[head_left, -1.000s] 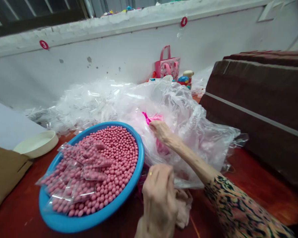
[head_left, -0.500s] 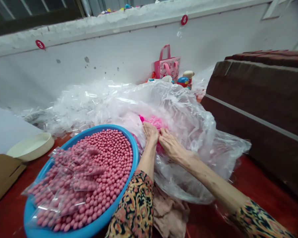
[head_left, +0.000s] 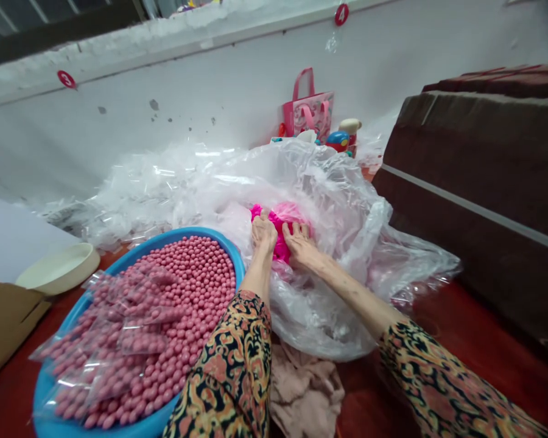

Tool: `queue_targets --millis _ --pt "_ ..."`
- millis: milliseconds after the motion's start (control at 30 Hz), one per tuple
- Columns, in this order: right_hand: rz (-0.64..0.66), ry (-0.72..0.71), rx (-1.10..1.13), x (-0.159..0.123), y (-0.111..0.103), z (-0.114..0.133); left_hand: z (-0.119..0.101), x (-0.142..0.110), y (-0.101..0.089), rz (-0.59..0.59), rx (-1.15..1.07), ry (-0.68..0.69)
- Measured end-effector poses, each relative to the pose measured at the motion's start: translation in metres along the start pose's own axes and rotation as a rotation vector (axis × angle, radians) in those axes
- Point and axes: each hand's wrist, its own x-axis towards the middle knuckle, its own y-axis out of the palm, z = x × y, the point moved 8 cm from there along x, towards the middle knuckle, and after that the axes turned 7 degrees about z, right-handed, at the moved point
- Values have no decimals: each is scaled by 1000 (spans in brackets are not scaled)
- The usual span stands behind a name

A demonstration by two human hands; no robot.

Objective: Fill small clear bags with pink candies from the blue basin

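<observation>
A crumpled bright pink bundle lies inside a large clear plastic bag, with the plastic gathered around it. My left hand and my right hand are side by side on the bundle, fingers curled into it. Just left of my left forearm stands a blue basin heaped with pink beads. Several small clear packets of beads lie on top. The basin's near rim is hidden by my left sleeve.
A beige cloth lies below the bag on the red table. Further plastic is heaped behind. A cream dish and cardboard are at left, a large brown box at right, and a pink gift bag stands by the white wall.
My left hand has risen from the bottom of the view to the pink bundle beside my right hand. More of the bundle shows, and the view has tilted slightly.
</observation>
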Motion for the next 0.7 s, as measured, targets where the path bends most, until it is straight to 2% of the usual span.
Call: queue_targets --millis 167,267,367,467,533,600,700 --pt "67 -163 113 9 -17 -14 -2 -11 8 3 77 -53" --pt "41 -202 235 14 -23 -22 -2 -20 14 -3 62 -61" --pt "-135 -131 356 16 -20 -24 1 -27 15 -13 -4 -85" --pt "-356 -36 487 9 -12 -22 5 -32 12 -18 -101 -109" --pt "-459 19 595 3 -8 -25 6 -36 12 -16 -178 -119" --pt "-515 55 715 -1 -7 -30 6 -40 12 -16 -258 -128" --pt "-531 68 902 -5 -7 -40 4 -45 15 -21 -372 -130"
